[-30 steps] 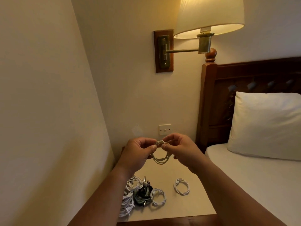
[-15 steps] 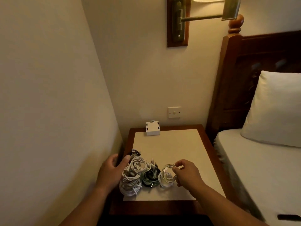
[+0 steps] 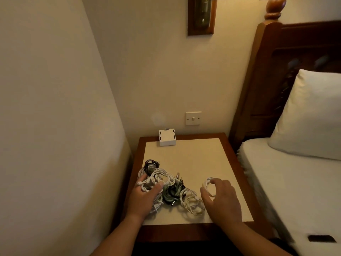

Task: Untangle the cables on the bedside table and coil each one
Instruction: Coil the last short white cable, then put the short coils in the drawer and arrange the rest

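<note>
Reaching into the tangled heap of white, green and black cables (image 3: 171,193) at the near left of the cream-topped wooden bench (image 3: 193,159), your left hand (image 3: 144,198) grips part of it in its fingers. Your right hand (image 3: 223,198) curls its fingers round a small white coiled cable (image 3: 205,182) near the heap. These cords look light, limp and springy: take one near its plug, since loops will likely snag.

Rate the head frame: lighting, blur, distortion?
Head view: dim, warm light from above; wide-angle bends the left wall and headboard; the right hand, gripping a coil, and the left hand, gripping the pile, look slightly motion-soft; a faint pale smudge shows on the back wall left of the switch.
</note>
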